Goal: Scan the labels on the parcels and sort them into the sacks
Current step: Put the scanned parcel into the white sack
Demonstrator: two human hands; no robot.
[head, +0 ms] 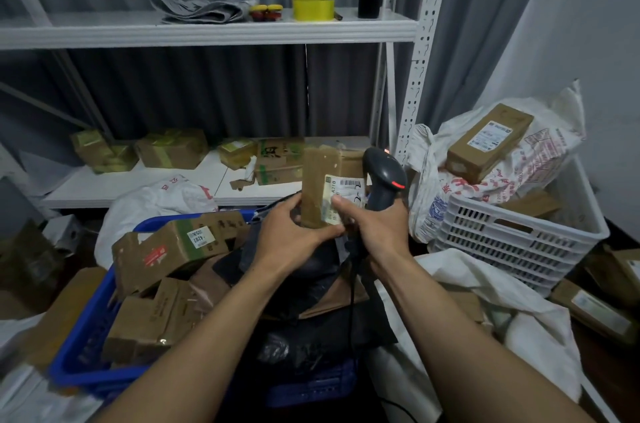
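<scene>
Cardboard parcel (318,180) upright, clamped in left-hand grip (287,235); right-hand grip (381,228) clasps scanner (384,173), thumb on label (349,185).

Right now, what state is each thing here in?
Small parcel: upright, gripped by left hand, label showing.
Barcode scanner: gripped by right hand, red light on.
Blue crate: heaped with parcels.
White crate: holds a printed sack.
Tape rolls: stacked two high.
</scene>
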